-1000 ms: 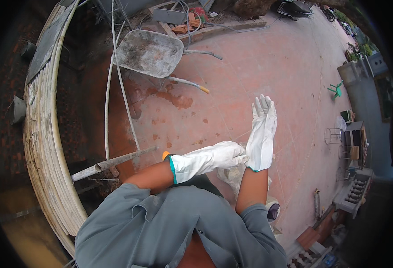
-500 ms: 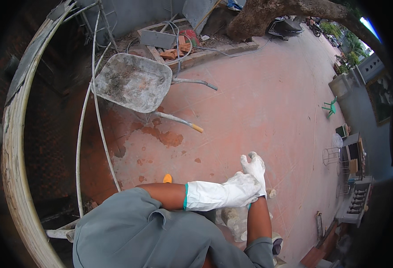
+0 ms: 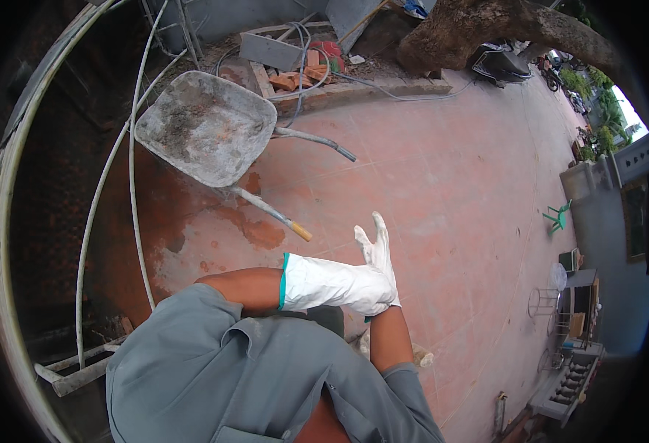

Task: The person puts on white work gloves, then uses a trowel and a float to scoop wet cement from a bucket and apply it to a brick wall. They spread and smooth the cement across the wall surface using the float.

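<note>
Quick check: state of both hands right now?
Left hand: closed around the right glove at the wrist.
Right hand: open, thumb apart from the fingers, holding nothing visible.

Right hand point(image 3: 382, 255) straightened from earlier bend, fingers point(image 3: 380, 226) now extended.

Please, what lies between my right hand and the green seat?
The head view shows only reddish paving between your right hand and the green seat.
</note>
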A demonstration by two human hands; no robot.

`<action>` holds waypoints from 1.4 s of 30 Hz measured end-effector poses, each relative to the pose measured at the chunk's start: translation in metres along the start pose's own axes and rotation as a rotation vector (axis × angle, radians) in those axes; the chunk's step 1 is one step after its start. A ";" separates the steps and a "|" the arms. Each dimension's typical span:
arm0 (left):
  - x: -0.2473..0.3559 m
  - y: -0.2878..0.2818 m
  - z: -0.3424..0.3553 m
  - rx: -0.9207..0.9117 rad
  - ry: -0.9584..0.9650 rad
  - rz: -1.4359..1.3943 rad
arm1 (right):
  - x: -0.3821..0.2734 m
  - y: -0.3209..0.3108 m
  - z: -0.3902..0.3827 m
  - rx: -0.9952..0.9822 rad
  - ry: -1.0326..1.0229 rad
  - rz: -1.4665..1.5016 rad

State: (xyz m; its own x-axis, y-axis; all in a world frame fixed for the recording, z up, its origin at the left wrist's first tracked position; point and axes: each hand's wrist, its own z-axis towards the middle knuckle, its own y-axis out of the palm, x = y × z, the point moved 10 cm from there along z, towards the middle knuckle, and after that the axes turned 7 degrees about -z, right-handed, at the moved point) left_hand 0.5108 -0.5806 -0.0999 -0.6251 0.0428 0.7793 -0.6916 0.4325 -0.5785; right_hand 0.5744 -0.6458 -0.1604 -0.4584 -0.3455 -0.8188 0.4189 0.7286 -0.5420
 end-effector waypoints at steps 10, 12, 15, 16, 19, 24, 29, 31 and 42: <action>0.024 -0.169 0.128 0.477 0.023 -0.546 | 0.070 -0.198 0.092 -0.119 0.245 0.536; 0.001 -0.206 0.120 0.682 0.045 -0.688 | 0.068 -0.210 0.102 -0.095 0.188 0.634; -0.067 -0.237 0.104 0.887 -0.297 -0.596 | 0.061 -0.216 0.115 -0.187 0.172 0.575; -0.081 -0.246 0.096 0.968 -0.351 -0.509 | 0.051 -0.212 0.119 -0.222 0.132 0.559; -0.113 -0.266 0.093 1.203 -0.429 -0.348 | 0.007 -0.199 0.138 -0.357 -0.032 0.263; -0.176 -0.293 0.117 1.290 -0.689 -0.349 | -0.043 -0.197 0.187 -0.307 -0.144 -0.229; -0.199 -0.361 0.137 1.404 -0.662 -0.495 | -0.081 -0.211 0.264 -0.322 -0.309 -0.080; -0.205 -0.394 0.144 1.432 -0.584 -0.542 | -0.087 -0.218 0.293 -0.376 -0.348 0.001; -0.249 -0.476 0.117 1.750 -0.472 -0.568 | -0.139 -0.189 0.403 -0.722 -0.397 -0.033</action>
State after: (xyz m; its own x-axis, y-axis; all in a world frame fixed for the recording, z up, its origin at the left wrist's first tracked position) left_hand 0.9538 -0.9024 -0.0466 -0.0483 -0.1033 0.9935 -0.1717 -0.9790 -0.1101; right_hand 0.8747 -0.9734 -0.0205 -0.0938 -0.4585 -0.8837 -0.2588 0.8684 -0.4230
